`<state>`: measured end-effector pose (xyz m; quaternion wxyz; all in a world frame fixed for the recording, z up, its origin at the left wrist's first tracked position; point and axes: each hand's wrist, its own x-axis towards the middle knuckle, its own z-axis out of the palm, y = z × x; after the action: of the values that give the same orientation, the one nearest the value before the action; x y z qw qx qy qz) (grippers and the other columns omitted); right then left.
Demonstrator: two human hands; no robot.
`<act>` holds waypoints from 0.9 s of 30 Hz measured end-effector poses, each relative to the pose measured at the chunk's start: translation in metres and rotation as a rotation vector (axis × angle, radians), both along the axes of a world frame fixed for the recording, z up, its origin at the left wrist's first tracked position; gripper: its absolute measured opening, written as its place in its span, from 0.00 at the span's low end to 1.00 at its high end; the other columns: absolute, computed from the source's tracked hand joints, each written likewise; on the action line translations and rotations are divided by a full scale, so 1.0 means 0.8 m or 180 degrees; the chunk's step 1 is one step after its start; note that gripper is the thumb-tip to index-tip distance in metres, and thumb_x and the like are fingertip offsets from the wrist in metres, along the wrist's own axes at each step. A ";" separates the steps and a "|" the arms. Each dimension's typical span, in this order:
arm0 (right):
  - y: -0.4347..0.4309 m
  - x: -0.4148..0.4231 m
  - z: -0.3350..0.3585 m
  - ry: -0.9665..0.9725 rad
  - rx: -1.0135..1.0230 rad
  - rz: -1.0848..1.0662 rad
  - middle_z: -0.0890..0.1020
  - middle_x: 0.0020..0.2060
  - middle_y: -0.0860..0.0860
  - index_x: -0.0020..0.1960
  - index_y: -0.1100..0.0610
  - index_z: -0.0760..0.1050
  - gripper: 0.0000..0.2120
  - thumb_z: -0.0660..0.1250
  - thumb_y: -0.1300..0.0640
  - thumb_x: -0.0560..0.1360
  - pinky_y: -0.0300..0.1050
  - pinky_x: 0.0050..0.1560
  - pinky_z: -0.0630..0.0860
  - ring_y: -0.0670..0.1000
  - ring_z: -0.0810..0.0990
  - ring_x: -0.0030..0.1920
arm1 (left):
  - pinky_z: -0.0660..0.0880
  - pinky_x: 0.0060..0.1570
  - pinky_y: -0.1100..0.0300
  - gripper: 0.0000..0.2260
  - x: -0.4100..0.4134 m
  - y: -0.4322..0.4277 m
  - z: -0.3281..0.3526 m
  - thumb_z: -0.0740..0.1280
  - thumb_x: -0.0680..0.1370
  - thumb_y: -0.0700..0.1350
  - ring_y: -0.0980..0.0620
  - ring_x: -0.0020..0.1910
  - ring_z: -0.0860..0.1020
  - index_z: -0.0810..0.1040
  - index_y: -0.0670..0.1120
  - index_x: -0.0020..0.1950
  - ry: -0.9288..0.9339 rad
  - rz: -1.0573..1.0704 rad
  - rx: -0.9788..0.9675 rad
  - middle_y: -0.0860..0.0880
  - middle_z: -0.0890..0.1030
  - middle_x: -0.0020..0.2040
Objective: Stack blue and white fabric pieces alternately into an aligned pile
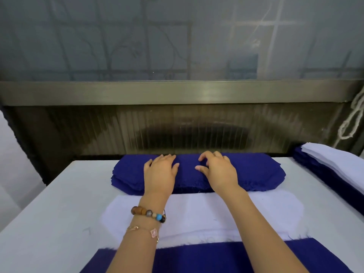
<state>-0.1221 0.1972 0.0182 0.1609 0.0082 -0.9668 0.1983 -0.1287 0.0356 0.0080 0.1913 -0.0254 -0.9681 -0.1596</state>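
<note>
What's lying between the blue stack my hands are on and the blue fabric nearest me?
A white fabric piece lies flat between the blue stack and the near blue fabric, seen in the head view.

Garment-cutting workshop. Evidence: white desk [59, 194] bearing stacked cut blue fabric pieces [256, 170] at 12 o'clock, blue-and-white pile [334, 164] at 3 o'clock; ribbed metal partition [177, 131] behind.

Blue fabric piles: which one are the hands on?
The far blue pile, under the left hand and right hand. The near blue fabric lies back by the forearms; the right-side pile is white-topped.
</note>
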 end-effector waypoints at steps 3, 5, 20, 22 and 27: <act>-0.001 0.002 0.002 -0.0011 -0.0021 0.0001 0.75 0.57 0.50 0.59 0.48 0.72 0.14 0.65 0.44 0.76 0.43 0.46 0.72 0.52 0.72 0.57 | 0.61 0.70 0.54 0.18 0.000 -0.003 0.002 0.58 0.82 0.53 0.53 0.67 0.71 0.69 0.53 0.72 0.0096 -0.0004 0.0041 0.53 0.76 0.67; -0.002 0.002 0.003 -0.0006 -0.0025 -0.0016 0.75 0.56 0.50 0.56 0.49 0.73 0.12 0.65 0.44 0.76 0.42 0.43 0.71 0.52 0.72 0.56 | 0.64 0.67 0.55 0.16 0.000 -0.003 0.005 0.61 0.81 0.53 0.53 0.61 0.75 0.72 0.54 0.68 0.0141 -0.0019 0.0131 0.54 0.79 0.61; -0.011 -0.005 0.000 -0.0099 0.0156 -0.0157 0.75 0.58 0.52 0.55 0.53 0.75 0.13 0.63 0.45 0.77 0.46 0.53 0.76 0.52 0.72 0.59 | 0.62 0.65 0.52 0.06 -0.001 -0.004 0.007 0.63 0.80 0.53 0.52 0.62 0.73 0.70 0.54 0.54 -0.0001 -0.0234 0.0406 0.55 0.78 0.55; -0.010 -0.004 -0.003 0.0076 0.0149 -0.0089 0.74 0.58 0.51 0.56 0.52 0.74 0.12 0.64 0.46 0.77 0.46 0.54 0.73 0.51 0.71 0.59 | 0.47 0.74 0.41 0.17 -0.001 -0.003 0.005 0.58 0.81 0.56 0.50 0.75 0.61 0.66 0.53 0.69 -0.0400 -0.0116 0.0136 0.52 0.70 0.71; -0.001 -0.010 -0.008 0.0040 0.0239 0.0174 0.65 0.72 0.48 0.75 0.47 0.59 0.26 0.63 0.48 0.79 0.50 0.69 0.61 0.51 0.61 0.72 | 0.43 0.72 0.31 0.28 -0.004 -0.014 0.011 0.53 0.80 0.63 0.50 0.78 0.54 0.57 0.54 0.78 -0.0750 -0.0044 -0.0317 0.53 0.61 0.77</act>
<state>-0.1299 0.1963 0.0122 0.1611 0.0419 -0.9719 0.1661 -0.1321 0.0240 0.0168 0.0737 -0.0226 -0.9904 -0.1145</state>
